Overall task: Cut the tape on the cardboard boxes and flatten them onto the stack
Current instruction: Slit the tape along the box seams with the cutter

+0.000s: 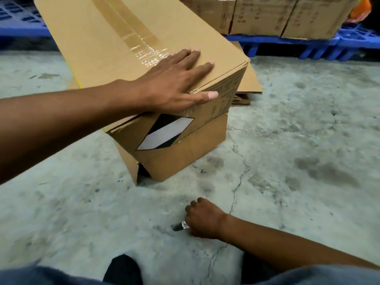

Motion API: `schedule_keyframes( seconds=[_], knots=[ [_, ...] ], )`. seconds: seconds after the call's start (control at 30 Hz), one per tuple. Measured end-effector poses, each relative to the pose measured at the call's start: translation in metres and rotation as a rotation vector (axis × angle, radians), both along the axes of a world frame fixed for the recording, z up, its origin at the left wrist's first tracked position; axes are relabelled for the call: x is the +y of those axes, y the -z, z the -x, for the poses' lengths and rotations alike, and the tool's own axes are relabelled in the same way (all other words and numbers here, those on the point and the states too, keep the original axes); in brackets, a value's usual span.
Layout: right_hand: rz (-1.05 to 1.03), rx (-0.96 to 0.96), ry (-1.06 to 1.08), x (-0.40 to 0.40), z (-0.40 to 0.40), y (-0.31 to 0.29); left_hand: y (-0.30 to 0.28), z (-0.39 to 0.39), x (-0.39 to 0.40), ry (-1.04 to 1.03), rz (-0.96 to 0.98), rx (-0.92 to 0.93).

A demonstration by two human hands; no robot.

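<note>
A brown cardboard box (115,44) stands tilted on the concrete floor, its top sealed by a strip of clear tape (131,36). My left hand (178,79) lies flat on the box's near top corner, fingers spread, thumb over the edge. A black and white diamond label (164,132) marks the near side, and the bottom flaps hang loose at the floor. Low near my knees, my right hand (202,218) grips a dark-handled cutter (180,226), whose end sticks out left just above the floor. Behind the box lies a stack of flattened cardboard (246,87).
Blue plastic pallets (308,45) run along the back, the right one carrying several sealed cartons (267,15). Something orange (362,11) shows at the top right corner. Cracked grey concrete floor (298,151) spreads to the right and front. My knees fill the bottom edge.
</note>
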State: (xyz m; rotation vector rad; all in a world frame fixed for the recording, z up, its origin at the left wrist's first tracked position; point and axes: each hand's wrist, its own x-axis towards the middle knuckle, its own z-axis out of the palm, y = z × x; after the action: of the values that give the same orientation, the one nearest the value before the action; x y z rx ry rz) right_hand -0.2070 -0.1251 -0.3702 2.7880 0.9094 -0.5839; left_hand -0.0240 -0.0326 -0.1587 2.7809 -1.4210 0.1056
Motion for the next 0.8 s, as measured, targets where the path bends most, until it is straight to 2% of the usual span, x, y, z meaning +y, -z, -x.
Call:
schedule_keyframes(
  seconds=[0.07,0.2,0.3,0.37,0.47,0.53,0.63,0.8],
  knots=[
    [-0.157,-0.002,0.225,-0.008,-0.021,-0.017,-0.003,-0.001,0.004,0.000,0.043,0.009],
    [-0.624,-0.120,0.946,-0.048,-0.069,-0.060,-0.008,-0.017,0.025,-0.065,0.140,-0.003],
    [-1.166,-0.073,1.482,-0.082,-0.099,-0.098,-0.014,-0.041,0.054,-0.297,0.186,-0.032],
    [-1.505,-0.140,1.637,-0.099,-0.114,-0.120,-0.014,-0.055,0.076,-0.543,0.209,-0.060],
    [-1.734,-0.250,1.553,-0.106,-0.137,-0.147,-0.008,-0.064,0.105,-0.908,0.350,-0.002],
    [-1.788,-0.210,1.450,-0.093,-0.150,-0.165,0.001,-0.068,0.117,-1.096,0.603,0.172],
    [-1.731,-0.261,1.400,-0.073,-0.156,-0.183,0.014,-0.067,0.117,-1.123,1.039,0.471],
    [-1.634,-0.427,1.168,-0.078,-0.164,-0.243,0.023,-0.040,0.096,-1.121,1.477,0.637]
  ],
)
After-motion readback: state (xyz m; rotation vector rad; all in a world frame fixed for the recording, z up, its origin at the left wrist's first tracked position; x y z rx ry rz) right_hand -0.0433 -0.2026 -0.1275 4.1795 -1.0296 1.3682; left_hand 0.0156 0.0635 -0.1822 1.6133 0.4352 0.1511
